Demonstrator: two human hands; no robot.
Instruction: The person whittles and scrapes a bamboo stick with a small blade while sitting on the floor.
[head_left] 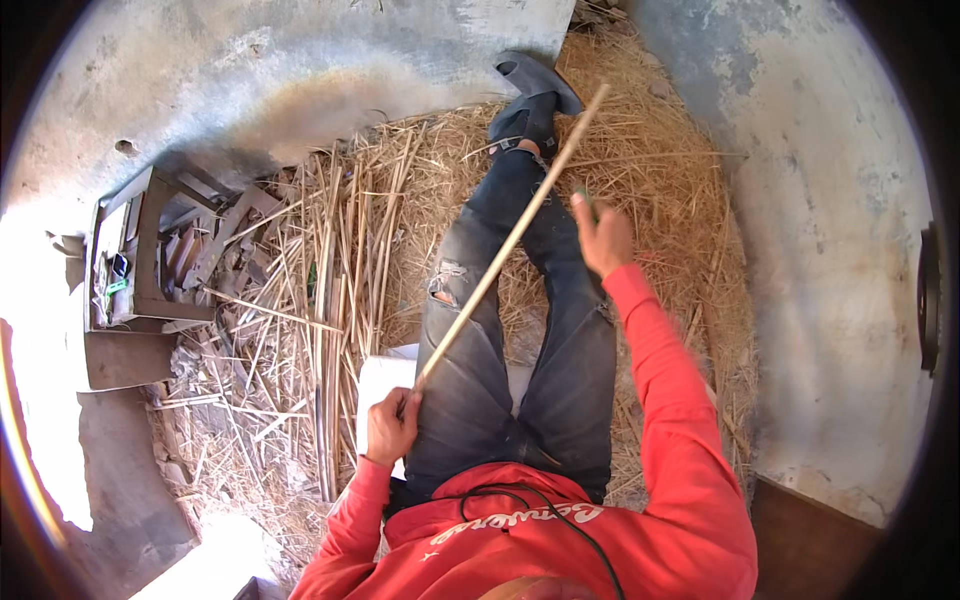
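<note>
Holding a long pale stick [510, 240] by its near end, left hand [392, 425] closed around it; stick slanting over the legs. Right hand [603, 238] closed on something small and green, above the straw [660, 160].

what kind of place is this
Probably a rough outdoor yard or shed corner used for handwork with stalks: a bare concrete floor, a heap of straw under the seated person, and cut reed stalks piled beside a wooden crate.

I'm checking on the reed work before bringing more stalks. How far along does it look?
Done: straw shavings lie around the legs. In hand: the left hand grips one long reed, the right hand works beside it with a small tool. Left: many stalks lie piled at the left.
</note>
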